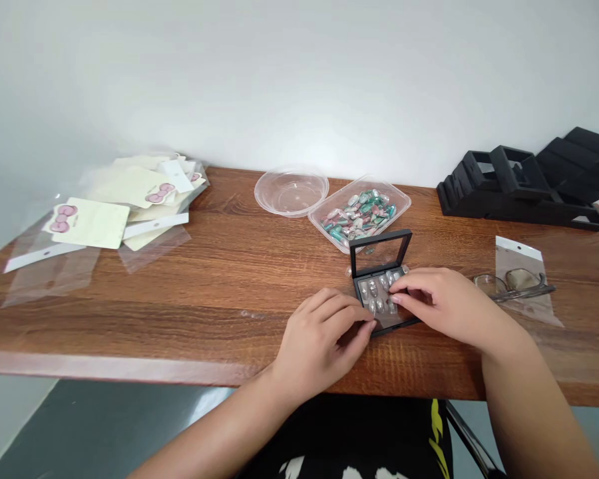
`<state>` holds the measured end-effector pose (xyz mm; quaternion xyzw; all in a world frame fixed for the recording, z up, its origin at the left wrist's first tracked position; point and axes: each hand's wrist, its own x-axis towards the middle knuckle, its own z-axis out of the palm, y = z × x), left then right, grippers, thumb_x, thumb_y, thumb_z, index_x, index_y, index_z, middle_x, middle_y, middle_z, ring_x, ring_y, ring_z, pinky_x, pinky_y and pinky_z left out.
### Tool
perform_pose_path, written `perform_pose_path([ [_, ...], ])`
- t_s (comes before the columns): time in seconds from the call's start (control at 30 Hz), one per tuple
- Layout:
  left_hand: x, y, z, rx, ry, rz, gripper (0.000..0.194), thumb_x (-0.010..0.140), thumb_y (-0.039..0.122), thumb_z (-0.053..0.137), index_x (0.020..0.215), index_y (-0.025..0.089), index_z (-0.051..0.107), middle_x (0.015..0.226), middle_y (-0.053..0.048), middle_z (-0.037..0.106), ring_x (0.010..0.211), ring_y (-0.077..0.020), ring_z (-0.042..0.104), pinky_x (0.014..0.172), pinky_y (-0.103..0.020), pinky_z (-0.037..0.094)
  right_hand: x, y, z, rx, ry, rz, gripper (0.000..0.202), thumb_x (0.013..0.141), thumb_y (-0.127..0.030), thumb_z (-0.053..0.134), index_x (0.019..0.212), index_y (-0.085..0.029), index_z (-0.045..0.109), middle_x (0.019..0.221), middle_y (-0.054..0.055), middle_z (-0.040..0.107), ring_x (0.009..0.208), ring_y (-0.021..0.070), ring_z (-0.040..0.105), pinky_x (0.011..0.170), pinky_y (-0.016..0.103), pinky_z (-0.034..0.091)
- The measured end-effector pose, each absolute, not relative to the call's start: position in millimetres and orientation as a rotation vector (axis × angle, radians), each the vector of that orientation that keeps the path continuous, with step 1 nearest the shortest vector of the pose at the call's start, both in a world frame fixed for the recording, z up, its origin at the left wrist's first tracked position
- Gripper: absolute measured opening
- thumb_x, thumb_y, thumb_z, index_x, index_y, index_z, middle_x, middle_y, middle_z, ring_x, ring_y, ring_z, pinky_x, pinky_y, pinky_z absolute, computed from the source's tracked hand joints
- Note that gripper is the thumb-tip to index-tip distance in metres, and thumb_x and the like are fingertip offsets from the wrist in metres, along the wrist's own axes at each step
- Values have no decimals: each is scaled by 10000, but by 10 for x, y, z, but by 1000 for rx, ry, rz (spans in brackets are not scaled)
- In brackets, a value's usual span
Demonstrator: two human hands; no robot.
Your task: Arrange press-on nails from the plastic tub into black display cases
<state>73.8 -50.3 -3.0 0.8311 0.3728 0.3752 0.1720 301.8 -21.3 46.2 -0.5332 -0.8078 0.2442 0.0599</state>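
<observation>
A small black display case (394, 326) lies near the table's front edge, its framed clear lid (379, 253) standing up. Several shiny silver press-on nails (373, 287) sit inside in two rows. At the case's left front corner, the fingertips of my left hand (324, 342) are closed on its edge; the fingers partly hide what is between them. My right hand (444, 303) reaches over the right side, thumb and forefinger pinched close together at a nail in the case. That nail is mostly hidden by the fingertips.
Behind the case stands a clear tub (402, 199) of green, pink and silver nails, beside an round clear lid (292, 193). Bagged cream cards (100, 223) pile up at left. Black cases (519, 176) are stacked at back right. Glasses (522, 291) lie over a plastic bag (516, 249).
</observation>
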Motion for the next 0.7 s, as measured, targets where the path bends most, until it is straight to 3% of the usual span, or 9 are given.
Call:
perform_pose_path([
  [0.23, 731, -508, -22, 2362, 1059, 1041, 65, 911, 186, 625, 912, 194, 689, 871, -6, 725, 796, -156, 622, 741, -298, 506, 3044, -219, 482, -1635, -2377, 752, 180, 928, -351, 593, 1011, -278, 734, 821, -16, 711, 697, 131, 598, 655, 261, 416],
  [0.5, 734, -508, -26, 2340, 1046, 1043, 44, 906, 182, 640, 915, 195, 681, 882, -5, 730, 798, -167, 619, 745, -308, 505, 3034, -201, 461, -1763, -2369, 734, 338, 929, -366, 583, 1257, -327, 655, 720, -20, 664, 622, 140, 580, 598, 261, 386],
  [0.7, 728, -512, -28, 2344, 1045, 1039, 51, 910, 194, 634, 909, 192, 685, 880, -7, 730, 800, -163, 624, 743, -303, 516, 3044, -196, 438, -1764, -2378, 751, 314, 923, -366, 589, 1223, -324, 674, 701, -28, 647, 609, 128, 563, 587, 254, 372],
])
